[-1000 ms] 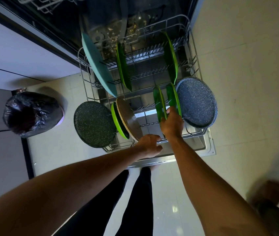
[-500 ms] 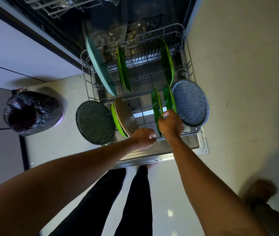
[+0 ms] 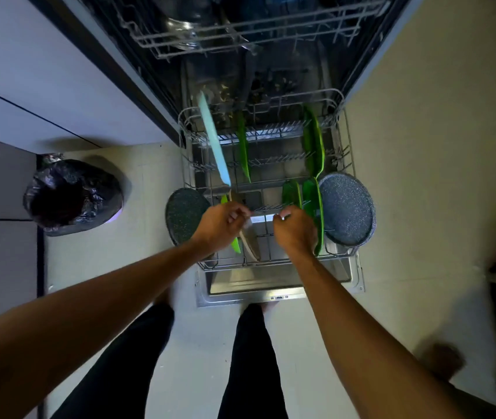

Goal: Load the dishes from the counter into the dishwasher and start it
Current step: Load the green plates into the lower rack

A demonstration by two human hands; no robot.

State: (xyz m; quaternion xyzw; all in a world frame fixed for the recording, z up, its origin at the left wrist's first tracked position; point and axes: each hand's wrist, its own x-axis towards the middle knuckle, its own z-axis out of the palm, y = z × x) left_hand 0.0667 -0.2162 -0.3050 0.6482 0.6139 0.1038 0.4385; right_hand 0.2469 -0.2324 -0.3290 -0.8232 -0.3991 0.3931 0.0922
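reaching curled hands | wire rack | round speckled pan | green plates

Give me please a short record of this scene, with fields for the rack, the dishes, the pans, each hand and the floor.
lower rack: pulled out over the open door
dishes: light blue plate, green plates, beige plate, all standing on edge
pans: left pan and right pan, speckled, at the rack's two sides
left hand: fingers curled, above the beige plate; grip unclear
right hand: fingers curled, beside a green plate; grip unclear
floor: bin with a black bag
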